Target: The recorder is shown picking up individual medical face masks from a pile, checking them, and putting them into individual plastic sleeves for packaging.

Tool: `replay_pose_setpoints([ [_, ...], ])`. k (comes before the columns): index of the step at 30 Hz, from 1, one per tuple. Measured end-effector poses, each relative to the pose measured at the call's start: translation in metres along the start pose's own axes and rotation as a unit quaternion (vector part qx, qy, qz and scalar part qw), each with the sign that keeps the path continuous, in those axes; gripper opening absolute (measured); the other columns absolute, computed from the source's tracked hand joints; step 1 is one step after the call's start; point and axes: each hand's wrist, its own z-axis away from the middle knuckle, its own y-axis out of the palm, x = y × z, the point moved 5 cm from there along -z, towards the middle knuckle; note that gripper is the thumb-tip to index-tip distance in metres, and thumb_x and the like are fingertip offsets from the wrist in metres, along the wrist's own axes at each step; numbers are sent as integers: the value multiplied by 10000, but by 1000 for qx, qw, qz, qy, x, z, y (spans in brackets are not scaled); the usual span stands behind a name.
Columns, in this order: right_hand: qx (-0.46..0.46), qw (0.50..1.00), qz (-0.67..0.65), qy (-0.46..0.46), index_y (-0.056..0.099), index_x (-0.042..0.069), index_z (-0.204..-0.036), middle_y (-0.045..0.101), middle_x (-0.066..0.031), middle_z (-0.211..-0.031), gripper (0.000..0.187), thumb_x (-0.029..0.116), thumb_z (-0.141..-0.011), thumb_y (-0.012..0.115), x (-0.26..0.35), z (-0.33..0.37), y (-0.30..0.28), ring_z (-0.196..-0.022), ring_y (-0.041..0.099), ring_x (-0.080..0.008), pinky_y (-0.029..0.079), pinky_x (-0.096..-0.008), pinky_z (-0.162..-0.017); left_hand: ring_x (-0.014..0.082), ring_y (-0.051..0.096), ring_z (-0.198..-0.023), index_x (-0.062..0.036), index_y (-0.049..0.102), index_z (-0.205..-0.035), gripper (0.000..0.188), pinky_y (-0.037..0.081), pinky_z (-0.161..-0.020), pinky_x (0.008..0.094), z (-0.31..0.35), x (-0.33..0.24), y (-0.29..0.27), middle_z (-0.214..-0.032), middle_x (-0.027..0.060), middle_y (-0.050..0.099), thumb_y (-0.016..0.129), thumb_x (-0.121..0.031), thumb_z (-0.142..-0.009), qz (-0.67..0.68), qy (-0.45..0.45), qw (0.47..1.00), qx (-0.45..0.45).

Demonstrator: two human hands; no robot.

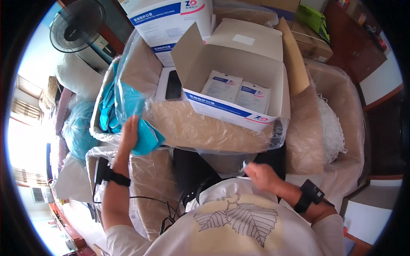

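Left of the open box (pixel 229 112), a turquoise packet (pixel 147 140) is gripped by the left hand (pixel 129 133). Something pale (pixel 244 165) is pinched in the right hand (pixel 262 176).

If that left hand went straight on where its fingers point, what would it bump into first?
The left hand would probably meet the turquoise material just above it in the picture, seen beside clear plastic film. Depth is unclear, so the film might come first.
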Motion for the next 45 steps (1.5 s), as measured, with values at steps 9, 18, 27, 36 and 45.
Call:
replay_pose_setpoints([
  [9, -24, 979, -38, -200, 499, 59, -1159, 575, -145, -970, 474, 291, -774, 650, 136, -80, -54, -807, 583, -260, 467, -317, -685, 77, 395, -592, -102, 329, -1296, 567, 343, -514, 217, 87, -111, 126, -865, 12, 486, 377, -500, -896, 677, -105, 649, 332],
  [18, -43, 952, -181, -243, 596, 41, -999, 550, -164, -935, 287, 259, -813, 590, 120, -95, -19, -846, 566, -324, 448, -373, -725, 163, 483, -1053, -94, 306, -1349, 655, 367, -906, 280, 81, -102, 135, -1220, 67, 476, 279, -562, -892, 528, -51, 729, 433],
  [27, 71, 990, 77, -92, 532, 60, -1002, 610, -173, -871, 279, 272, -822, 535, 98, -88, -16, -832, 571, -365, 451, -439, -714, 296, 546, -962, -94, 618, -950, 250, 418, -842, 366, 84, -205, 88, -989, 136, 595, 480, -290, -878, -187, 357, 899, 174],
  [36, 132, 980, -121, -83, 503, -31, -1028, 589, -247, -905, 363, 298, -877, 477, 86, -76, 3, -866, 545, -421, 437, -434, -770, 300, 576, -587, -82, 585, -774, 213, 456, -531, 382, 84, -169, 123, -624, 102, 576, 552, -284, -833, -179, 331, 902, 211],
  [45, 127, 984, -61, -110, 496, -9, -894, 574, -248, -819, 235, 223, -868, 467, 81, -75, 6, -802, 548, -422, 421, -477, -677, 295, 568, -710, -59, 592, -792, 149, 455, -605, 387, 84, -168, 108, -728, 113, 579, 568, -206, -808, -123, 355, 911, 171],
])
